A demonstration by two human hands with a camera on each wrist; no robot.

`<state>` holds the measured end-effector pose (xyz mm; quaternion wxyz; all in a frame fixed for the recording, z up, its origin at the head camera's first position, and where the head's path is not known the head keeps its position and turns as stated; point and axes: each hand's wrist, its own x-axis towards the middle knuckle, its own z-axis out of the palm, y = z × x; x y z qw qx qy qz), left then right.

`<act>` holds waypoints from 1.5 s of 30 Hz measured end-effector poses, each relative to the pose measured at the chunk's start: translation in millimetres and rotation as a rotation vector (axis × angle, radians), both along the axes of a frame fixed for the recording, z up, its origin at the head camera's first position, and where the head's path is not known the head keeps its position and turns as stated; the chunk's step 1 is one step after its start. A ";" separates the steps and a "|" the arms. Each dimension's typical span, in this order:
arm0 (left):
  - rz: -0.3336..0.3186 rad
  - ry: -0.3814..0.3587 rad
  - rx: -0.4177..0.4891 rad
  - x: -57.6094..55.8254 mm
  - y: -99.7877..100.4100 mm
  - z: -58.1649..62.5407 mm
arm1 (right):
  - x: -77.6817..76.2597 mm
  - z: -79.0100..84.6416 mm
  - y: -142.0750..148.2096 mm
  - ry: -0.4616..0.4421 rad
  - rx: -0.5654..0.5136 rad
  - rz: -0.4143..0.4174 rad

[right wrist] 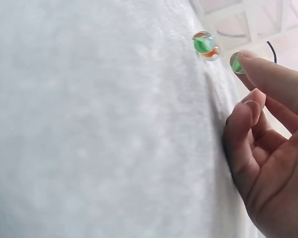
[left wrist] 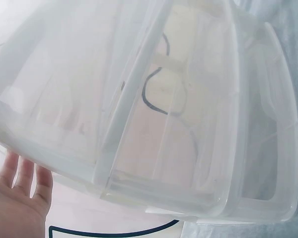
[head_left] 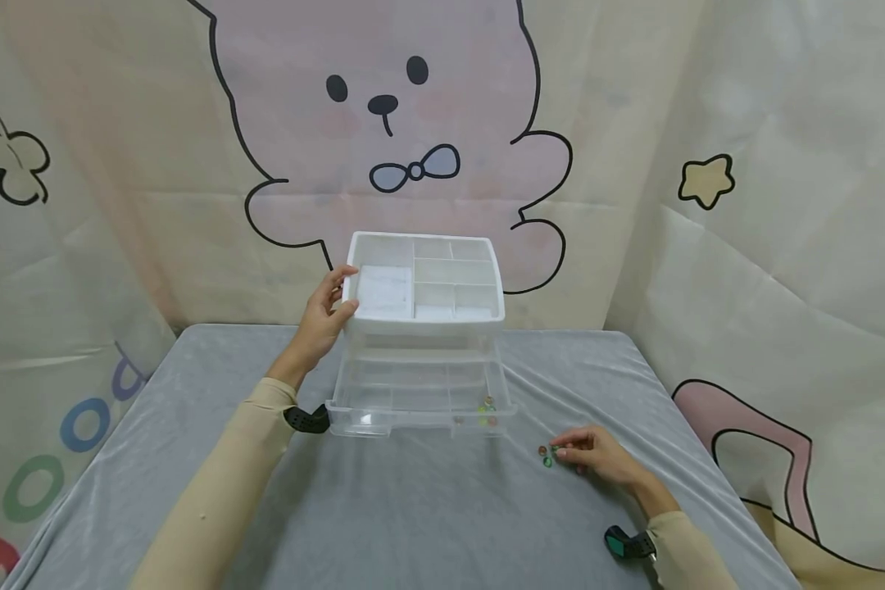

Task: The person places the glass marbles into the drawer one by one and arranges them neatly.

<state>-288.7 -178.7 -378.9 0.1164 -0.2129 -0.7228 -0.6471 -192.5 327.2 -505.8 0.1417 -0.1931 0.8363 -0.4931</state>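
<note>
A clear plastic drawer box with a white-rimmed, divided top tray (head_left: 424, 325) stands on the table, its lower drawer (head_left: 420, 418) pulled out toward me. My left hand (head_left: 323, 322) grips the tray's left edge, thumb in front and fingers farther back; in the left wrist view, fingertips (left wrist: 22, 178) show at the box's edge. Several marbles (head_left: 489, 410) lie in the drawer's right compartment. To the right of the box, my right hand (head_left: 593, 455) pinches a green marble (right wrist: 237, 63) between thumb and finger. Beside it on the cloth lie an orange marble (head_left: 542, 451) and a green one (head_left: 547, 462).
A grey cloth (head_left: 442, 516) covers the table, with creases on the right side. Behind it hangs a fabric backdrop (head_left: 605, 98) printed with a bear; side panels stand to the left and right. Each wrist wears a black band (head_left: 627, 544).
</note>
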 end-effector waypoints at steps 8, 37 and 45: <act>0.006 0.000 -0.011 1.1 -0.6 1.6 | 0.4 14.1 2.1 -0.001 0.017 0.001; -0.006 -0.022 -0.015 1.8 -0.5 3.1 | -6.3 61.0 -18.0 0.152 0.009 -0.004; -0.008 -0.016 -0.015 2.7 0.0 3.5 | -5.5 71.8 -26.8 0.189 -0.041 -0.011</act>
